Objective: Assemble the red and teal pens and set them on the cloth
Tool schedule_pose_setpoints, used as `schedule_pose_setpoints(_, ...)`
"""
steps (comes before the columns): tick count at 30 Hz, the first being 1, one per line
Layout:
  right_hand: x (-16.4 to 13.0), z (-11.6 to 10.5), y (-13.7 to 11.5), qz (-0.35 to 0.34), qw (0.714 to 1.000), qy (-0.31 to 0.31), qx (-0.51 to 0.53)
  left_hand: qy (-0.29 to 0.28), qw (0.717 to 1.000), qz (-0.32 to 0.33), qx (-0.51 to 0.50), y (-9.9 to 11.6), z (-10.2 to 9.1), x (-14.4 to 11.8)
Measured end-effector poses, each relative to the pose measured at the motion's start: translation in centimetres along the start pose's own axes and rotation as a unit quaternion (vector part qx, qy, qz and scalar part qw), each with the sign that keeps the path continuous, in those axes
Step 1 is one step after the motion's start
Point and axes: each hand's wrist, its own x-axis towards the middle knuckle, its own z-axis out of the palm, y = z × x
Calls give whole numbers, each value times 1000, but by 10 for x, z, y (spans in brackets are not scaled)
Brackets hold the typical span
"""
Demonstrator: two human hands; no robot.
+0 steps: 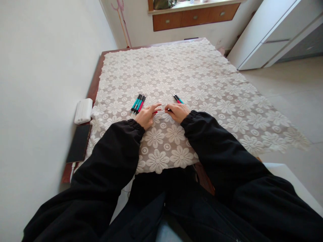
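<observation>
My left hand (146, 117) is closed round a red pen barrel (155, 112), its index finger reaching out above. Facing it, my right hand (178, 112) pinches a black pen part (170, 110). A thin pale piece, too small to make out well, shows between the two hands. Just beyond my left hand lies a row of several pens (138, 103), teal or red with black ends. Past my right hand rest two more pens (178, 98), one red and one teal, partly hidden by the hand.
A floral lace cloth (181, 74) covers the table. On its left edge are a white box-shaped device (83, 111) and a dark phone (79, 143) with a white cable (72, 169). A wall (50, 67) runs along the left. A white fridge (272, 37) stands far right.
</observation>
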Motion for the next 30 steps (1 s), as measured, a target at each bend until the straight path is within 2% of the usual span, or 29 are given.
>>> schedule_pose_setpoints(6, 0, -3, -3, 8, 1000, -11, -8, 50, 998, -36, -16, -4, 2, 0)
schedule_pose_setpoints(10, 0, -5, -4, 1, 1000, -24, -8, 49, 998, -31, -18, -3, 1, 0)
schedule_pose_setpoints(21, 0, -4, -3, -9, 1000, -3, -15, 42, 998, -42, -13, 1, 1, 0)
schedule_pose_setpoints(30, 1, -3, -3, -62, 998, 3, -15, 42, 997, -63, -21, 1, 2, -1)
